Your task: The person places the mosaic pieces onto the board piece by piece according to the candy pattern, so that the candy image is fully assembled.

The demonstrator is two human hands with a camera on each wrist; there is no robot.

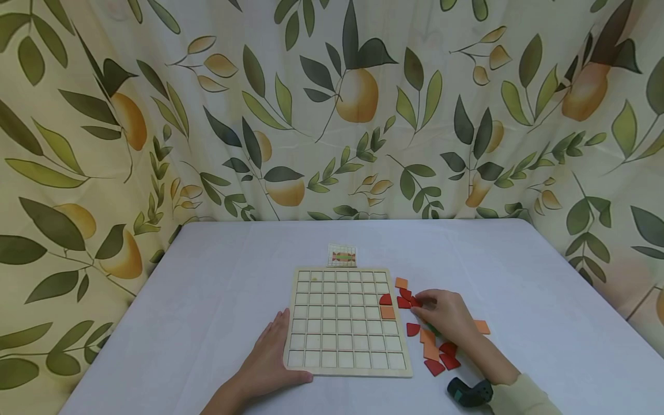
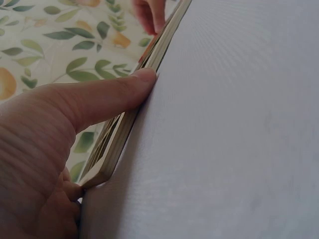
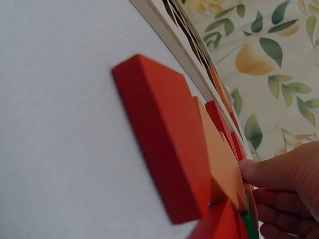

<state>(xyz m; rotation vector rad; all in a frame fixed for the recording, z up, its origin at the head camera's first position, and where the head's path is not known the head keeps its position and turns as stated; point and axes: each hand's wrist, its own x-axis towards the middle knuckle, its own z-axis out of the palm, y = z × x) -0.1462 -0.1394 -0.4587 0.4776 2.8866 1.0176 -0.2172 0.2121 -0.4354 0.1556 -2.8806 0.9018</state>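
A square wooden grid board [image 1: 344, 323] lies on the table. In its right-hand column sit a red quarter-round piece [image 1: 385, 300] and, just below, an orange square piece [image 1: 387, 312]. My left hand [image 1: 267, 354] rests against the board's near left corner, fingers fairly straight along the left side; in the left wrist view the thumb [image 2: 112, 97] presses the near edge. Right of the board, my right hand [image 1: 446, 314] pinches a red piece [image 1: 416, 302] among other red pieces [image 1: 403, 302]. The right wrist view shows its thumb [image 3: 269, 172] behind the blocks.
A small pattern card [image 1: 342, 255] stands at the board's far edge. Loose red [image 1: 434, 367] and orange pieces [image 1: 430, 350] lie to the right, with a green piece [image 1: 433, 329] partly under my right hand. A black device [image 1: 469, 392] is at my right wrist. Leaf-patterned curtains surround the table.
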